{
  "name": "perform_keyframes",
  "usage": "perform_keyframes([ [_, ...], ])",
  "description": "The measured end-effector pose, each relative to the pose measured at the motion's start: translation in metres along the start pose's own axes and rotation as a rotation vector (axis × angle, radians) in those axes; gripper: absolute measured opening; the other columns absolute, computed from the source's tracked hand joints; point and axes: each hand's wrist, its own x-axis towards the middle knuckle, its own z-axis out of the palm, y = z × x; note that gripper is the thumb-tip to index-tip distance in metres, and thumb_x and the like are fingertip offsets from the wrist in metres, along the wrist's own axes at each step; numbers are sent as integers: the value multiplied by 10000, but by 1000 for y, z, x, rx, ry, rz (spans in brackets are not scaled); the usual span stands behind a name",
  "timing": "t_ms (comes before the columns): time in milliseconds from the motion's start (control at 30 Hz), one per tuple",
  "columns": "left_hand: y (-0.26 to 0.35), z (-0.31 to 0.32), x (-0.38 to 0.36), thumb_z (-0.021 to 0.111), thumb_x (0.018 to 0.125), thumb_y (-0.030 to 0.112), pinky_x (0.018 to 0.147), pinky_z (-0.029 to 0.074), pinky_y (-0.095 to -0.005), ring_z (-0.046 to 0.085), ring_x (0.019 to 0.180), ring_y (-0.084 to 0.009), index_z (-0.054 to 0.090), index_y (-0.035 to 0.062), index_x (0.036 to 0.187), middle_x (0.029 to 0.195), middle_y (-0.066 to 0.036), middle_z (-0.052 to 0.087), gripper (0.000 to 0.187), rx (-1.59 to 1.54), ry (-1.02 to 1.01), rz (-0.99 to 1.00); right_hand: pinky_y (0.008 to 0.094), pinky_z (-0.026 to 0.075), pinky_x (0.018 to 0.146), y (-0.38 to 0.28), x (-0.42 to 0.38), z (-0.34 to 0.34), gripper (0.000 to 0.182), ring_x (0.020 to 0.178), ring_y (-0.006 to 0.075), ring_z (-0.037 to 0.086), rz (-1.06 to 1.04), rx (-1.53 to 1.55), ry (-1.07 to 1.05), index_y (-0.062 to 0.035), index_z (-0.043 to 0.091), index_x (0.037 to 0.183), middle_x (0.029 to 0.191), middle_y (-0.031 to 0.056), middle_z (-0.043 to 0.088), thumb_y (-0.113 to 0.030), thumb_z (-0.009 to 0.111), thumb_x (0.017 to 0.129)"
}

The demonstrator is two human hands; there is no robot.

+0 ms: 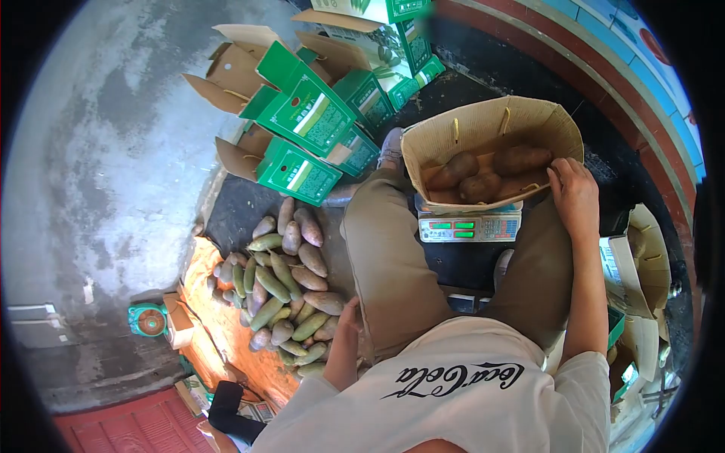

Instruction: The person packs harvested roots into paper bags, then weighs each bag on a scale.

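Observation:
My right hand (574,185) grips the right rim of an open cardboard box (430,124), its fingers bent over the edge. Three big brown, tuber-like pieces (521,160) lie on the box's bottom. Under the box is a digital scale (470,229) with lit green displays, partly hidden by it. Down beside my left thigh, my left hand (347,325) appears edge-on with fingers stretched and nothing visible in it. It is nearest to a heap of long, plump produce (291,275), some green and some purplish grey.
Green printed cartons (302,113) with raised flaps stand beyond the heap, and more are stacked (400,53) at the back. An orange sheet (219,325) lies under the heap. Another open box (642,264) is at the right. A teal round device (148,321) sits by the wall.

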Motion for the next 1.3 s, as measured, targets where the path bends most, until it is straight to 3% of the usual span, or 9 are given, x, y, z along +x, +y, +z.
perform_keyframes([
  [133,41,68,-58,694,764,336,992,347,-457,458,1200,-263,434,90,1326,1299,-80,506,666,115,114,422,401,473,729,1,-2,3,113,812,299,596,-34,12,-9,-49,573,868,818,106,595,-105,638,795],
  [233,73,133,-108,719,745,331,984,342,-469,440,1205,-259,433,80,1328,1312,-59,496,697,146,120,607,399,477,738,4,-6,8,120,822,291,603,-38,0,-50,-55,574,866,823,105,602,-120,640,791],
  [367,104,200,-147,725,749,325,1052,317,-470,397,1275,-277,379,51,1373,1372,-90,448,765,226,-83,871,398,481,743,5,-10,19,129,823,284,606,-62,-15,-95,-58,574,848,816,103,608,-146,646,788],
  [633,117,329,-160,669,806,283,1031,364,-445,481,1213,-270,394,8,1350,1316,-126,496,668,399,-469,869,359,478,752,-2,-13,15,141,813,242,608,-119,-128,-191,-77,597,817,807,75,613,-198,659,783],
  [767,97,383,-133,662,824,252,962,411,-421,525,1140,-231,429,8,1312,1233,-115,542,594,578,-383,786,358,476,759,-2,-13,17,143,820,236,612,-121,-139,-200,-81,602,818,809,74,617,-212,653,792],
  [933,69,435,-89,725,766,204,914,444,-365,528,1100,-232,403,-32,1319,1209,-152,532,682,783,-222,788,381,473,762,-2,-14,19,139,836,273,594,-96,-74,-199,-64,581,814,824,98,603,-171,660,773],
  [1033,54,441,-59,710,777,167,912,438,-323,523,1082,-226,386,9,1357,1215,-165,514,683,945,-50,928,384,474,759,-1,-13,21,139,831,277,594,-86,-74,-204,-64,577,811,823,101,603,-167,661,771],
  [1133,51,436,-64,665,811,113,928,428,-322,519,1097,-232,408,43,1354,1225,-154,516,605,839,-182,1033,370,479,760,1,-12,19,147,827,253,611,-87,-101,-198,-74,595,821,816,87,614,-198,661,780],
  [1300,79,402,-103,606,856,75,930,425,-310,529,1109,-212,457,36,1306,1247,-139,534,476,770,-90,1288,365,485,754,0,-12,17,154,819,246,616,-92,-95,-178,-73,600,827,809,82,617,-201,669,777],
])
